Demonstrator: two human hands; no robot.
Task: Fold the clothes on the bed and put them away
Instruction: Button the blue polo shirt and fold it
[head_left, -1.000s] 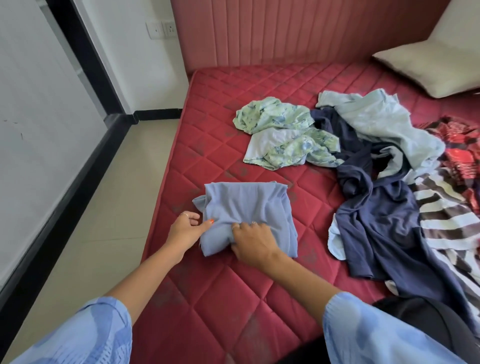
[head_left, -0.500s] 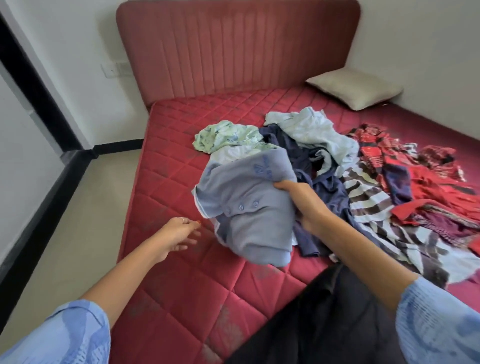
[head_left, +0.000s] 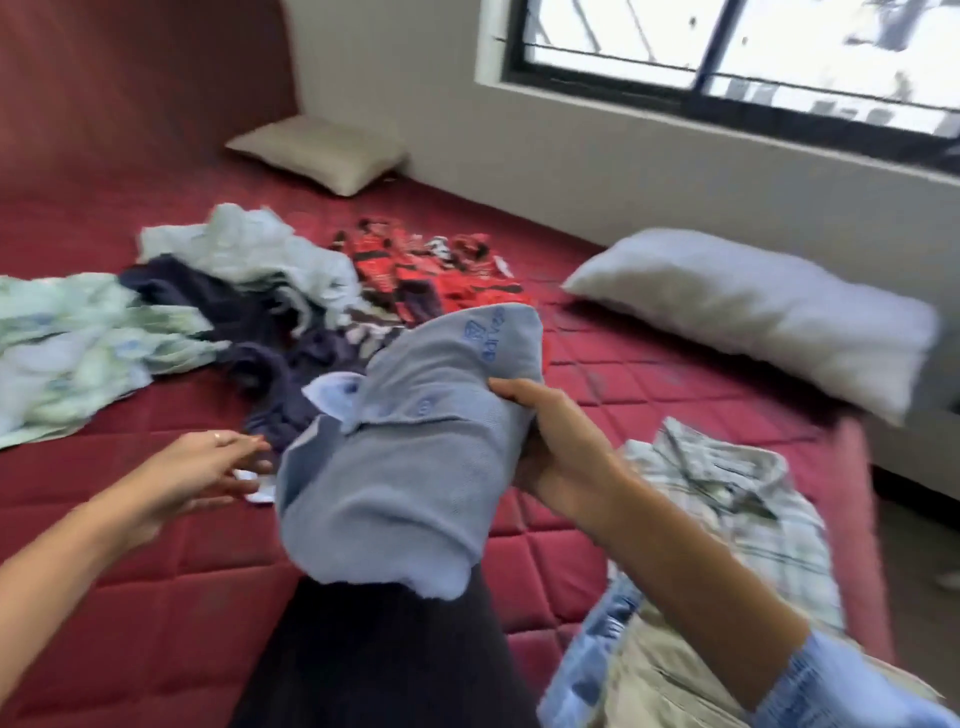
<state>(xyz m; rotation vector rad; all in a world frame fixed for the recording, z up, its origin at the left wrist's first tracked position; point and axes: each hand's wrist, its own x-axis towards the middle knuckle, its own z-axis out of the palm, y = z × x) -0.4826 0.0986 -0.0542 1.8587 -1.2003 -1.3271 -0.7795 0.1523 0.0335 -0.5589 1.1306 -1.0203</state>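
Red quilted bed (head_left: 649, 395) fills most of the frame, its padded headboard (head_left: 140, 78) in the upper left and a dark-framed window (head_left: 727, 57) at the upper right. A large white pillow (head_left: 753, 317) lies at the right edge of the mattress, and a smaller beige pillow (head_left: 322, 153) sits in the far corner at upper centre. Loose clothes lie across the left and middle of the frame: a pale green floral garment (head_left: 67, 348) at far left, a navy garment (head_left: 260, 332) beside it, a light blue shirt (head_left: 260, 254) over that, and a red patterned cloth (head_left: 415, 265) further back. At lower right a checked shirt (head_left: 727, 499) rests on other folded pieces. The folded grey-blue polo shirt (head_left: 405, 457) is held up off the mattress at centre frame. The right hand (head_left: 561, 447) grips its right edge, thumb on top and fingers curled under. The left hand (head_left: 192, 478), at left centre, hovers over the mattress with fingers loosely spread, holding nothing, just short of the shirt.
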